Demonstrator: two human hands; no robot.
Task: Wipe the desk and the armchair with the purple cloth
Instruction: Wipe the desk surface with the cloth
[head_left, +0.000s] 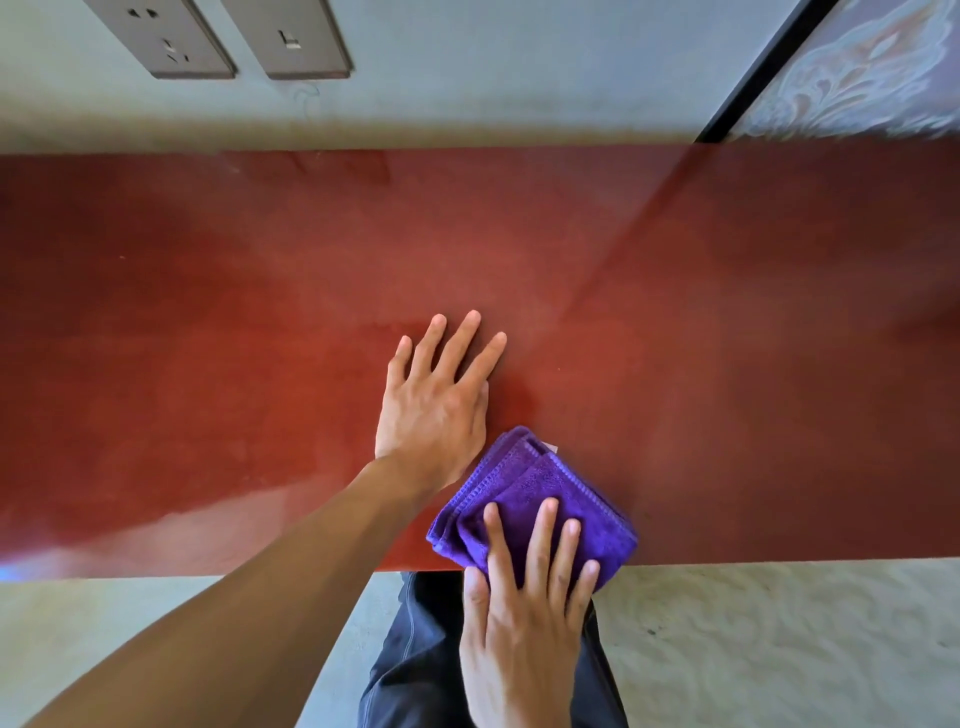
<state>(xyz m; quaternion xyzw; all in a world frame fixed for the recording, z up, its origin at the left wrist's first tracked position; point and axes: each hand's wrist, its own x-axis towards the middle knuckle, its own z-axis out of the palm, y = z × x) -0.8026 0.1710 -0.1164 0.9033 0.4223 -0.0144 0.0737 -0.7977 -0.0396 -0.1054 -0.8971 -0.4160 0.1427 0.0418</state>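
Note:
A folded purple cloth (540, 499) lies on the reddish-brown desk (208, 322), right at its near edge. My right hand (524, 618) presses flat on the cloth's near part, fingers spread over it and partly hanging past the desk edge. My left hand (436, 405) rests flat on the bare desk just left of and beyond the cloth, fingers apart, holding nothing. No armchair is in view.
The desk runs the full width of the view against a grey wall with two socket plates (161, 41) at top left. A dark strip and patterned panel (872, 67) stand at top right. Pale carpet (779, 644) and my dark trousers (415, 660) lie below.

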